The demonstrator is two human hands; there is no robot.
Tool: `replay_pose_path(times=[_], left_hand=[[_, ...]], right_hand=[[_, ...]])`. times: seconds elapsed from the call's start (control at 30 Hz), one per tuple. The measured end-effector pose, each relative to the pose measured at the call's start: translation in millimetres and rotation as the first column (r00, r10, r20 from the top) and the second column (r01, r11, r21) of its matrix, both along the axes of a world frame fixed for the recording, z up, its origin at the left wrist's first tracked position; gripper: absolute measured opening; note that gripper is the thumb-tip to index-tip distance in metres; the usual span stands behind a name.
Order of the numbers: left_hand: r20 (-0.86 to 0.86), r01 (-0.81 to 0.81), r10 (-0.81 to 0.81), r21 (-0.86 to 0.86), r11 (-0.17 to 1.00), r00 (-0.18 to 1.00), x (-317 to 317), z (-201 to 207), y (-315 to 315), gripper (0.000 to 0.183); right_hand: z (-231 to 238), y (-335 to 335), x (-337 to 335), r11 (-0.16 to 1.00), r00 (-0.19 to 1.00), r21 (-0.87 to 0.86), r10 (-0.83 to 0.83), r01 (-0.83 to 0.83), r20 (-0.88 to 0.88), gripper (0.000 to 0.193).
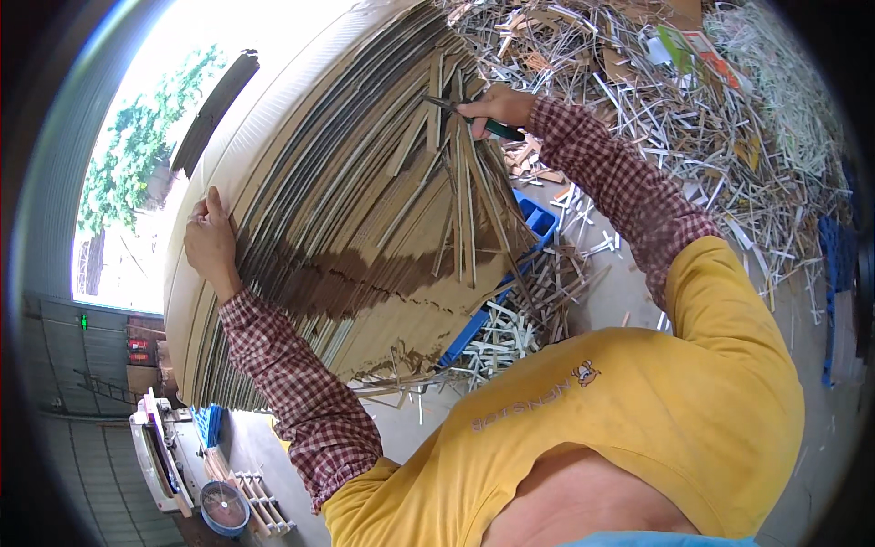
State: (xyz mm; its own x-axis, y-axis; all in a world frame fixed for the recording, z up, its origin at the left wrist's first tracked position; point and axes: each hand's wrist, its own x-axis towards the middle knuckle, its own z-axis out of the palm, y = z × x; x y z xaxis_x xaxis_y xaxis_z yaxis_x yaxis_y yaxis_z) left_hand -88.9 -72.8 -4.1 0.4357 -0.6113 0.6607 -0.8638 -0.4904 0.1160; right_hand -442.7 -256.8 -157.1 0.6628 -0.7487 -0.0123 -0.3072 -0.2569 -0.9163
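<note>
A tall stack of cardboard sheets (301, 210) fills the middle, its layered edges facing me and a pale top sheet on its left side. My left hand (211, 242) is closed over that left edge, thumb up and fingers partly hidden. On the far right side of the stack, my right hand (497, 108) is closed round green-handled pliers (503, 130). Their grey pointed tip lies against loose cardboard strips (460, 191) that hang out of the stack. A dark brown, ragged band (319, 283) crosses the lower sheets.
A large heap of cut paper and cardboard strips (629, 118) rises at the far right. Below the stack is a blue pallet (467, 335), with white offcuts (497, 351) scattered beside it. At lower left stand a fan (223, 507) and a white machine (159, 451); an open doorway (128, 173) is beyond.
</note>
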Motion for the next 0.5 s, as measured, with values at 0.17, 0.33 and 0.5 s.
replay_pose_path(times=[0.17, 0.33, 0.5], left_hand=[[0.012, -0.010, 0.010, 0.009, 1.000, 1.000, 4.2, 0.8, 0.9, 0.056], [-0.004, -0.018, 0.019, 0.012, 1.000, 1.000, 3.8, 0.7, 2.3, 0.056], [0.007, -0.030, 0.030, -0.005, 1.000, 1.000, 0.1, 2.4, 1.5, 0.055]], right_hand=[[-3.5, -1.1, -0.8, 0.997, 0.990, 0.066, -0.037, 0.029, 0.135, 0.052], [-0.6, -1.1, 0.6, 0.992, 0.995, 0.119, -0.051, 0.041, 0.084, 0.051], [5.6, -3.1, 9.3, 0.985, 0.993, 0.148, -0.103, 0.093, 0.058, 0.052]])
